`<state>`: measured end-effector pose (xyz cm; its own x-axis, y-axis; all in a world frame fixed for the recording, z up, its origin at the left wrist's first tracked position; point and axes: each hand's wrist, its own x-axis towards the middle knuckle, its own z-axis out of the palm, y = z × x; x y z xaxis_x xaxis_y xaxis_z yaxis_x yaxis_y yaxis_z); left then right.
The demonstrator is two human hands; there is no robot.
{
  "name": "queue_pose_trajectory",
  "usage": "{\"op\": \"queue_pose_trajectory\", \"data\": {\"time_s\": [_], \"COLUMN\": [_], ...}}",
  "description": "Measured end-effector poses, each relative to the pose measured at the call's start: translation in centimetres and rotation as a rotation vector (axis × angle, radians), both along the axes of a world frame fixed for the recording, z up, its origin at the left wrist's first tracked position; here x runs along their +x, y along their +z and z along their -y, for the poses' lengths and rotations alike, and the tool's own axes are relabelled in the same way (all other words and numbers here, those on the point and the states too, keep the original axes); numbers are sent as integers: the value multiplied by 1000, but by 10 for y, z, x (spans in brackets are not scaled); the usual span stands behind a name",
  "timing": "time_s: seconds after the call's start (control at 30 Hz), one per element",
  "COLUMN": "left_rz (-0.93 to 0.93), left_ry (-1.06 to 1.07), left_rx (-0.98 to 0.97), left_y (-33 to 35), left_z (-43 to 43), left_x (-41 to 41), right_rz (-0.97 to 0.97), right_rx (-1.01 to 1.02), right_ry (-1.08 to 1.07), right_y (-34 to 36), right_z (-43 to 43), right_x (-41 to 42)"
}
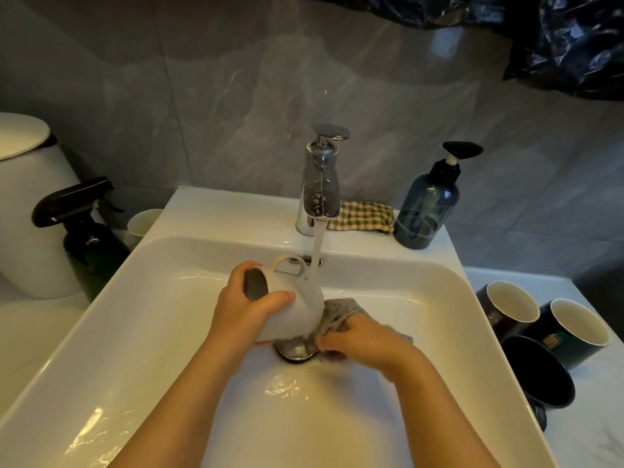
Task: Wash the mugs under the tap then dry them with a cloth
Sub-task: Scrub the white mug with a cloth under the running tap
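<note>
White mug [287, 321] under running tap [320, 187]

No legible text, brand or number anywhere; small gold patch [551, 340] on a dark mug [574, 355], too blurred.

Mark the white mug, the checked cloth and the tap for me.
white mug [293, 321], head view, on its wet side wall.
checked cloth [364, 216], head view, middle of the folded fabric.
tap [320, 187], head view, on the chrome spout.

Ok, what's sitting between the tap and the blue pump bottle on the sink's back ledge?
A checked cloth lies there on the ledge, between the tap and the blue pump bottle; the head view shows it.
</note>
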<state>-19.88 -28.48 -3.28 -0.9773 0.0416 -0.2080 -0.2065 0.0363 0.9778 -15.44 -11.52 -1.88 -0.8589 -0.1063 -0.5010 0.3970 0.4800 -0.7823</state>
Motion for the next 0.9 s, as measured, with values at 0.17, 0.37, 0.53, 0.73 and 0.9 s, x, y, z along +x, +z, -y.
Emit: {"op": "queue_pose_trajectory", "data": {"time_s": [0.17,0.37,0.53,0.73,0.9], "left_rz": [27,43,35,145,191], "left_ry": [-27,-30,5,82,57], "left_rx": [2,2,9,152,172], "left_y": [1,3,4,6,10], "left_z": [1,-1,-3,3,-1], "left_x": [1,1,3,-1,3], "right_rz": [-22,241,185,-349,-294], "right_rx": [454,385,-389,268,677], "right_ry": [-247,85,-155,-309,-15], "right_y": [-3,20,17,0,-27], "right_z": [-36,-34,-8,-26,-15], "right_x": [-1,10,7,-2,-2]}}
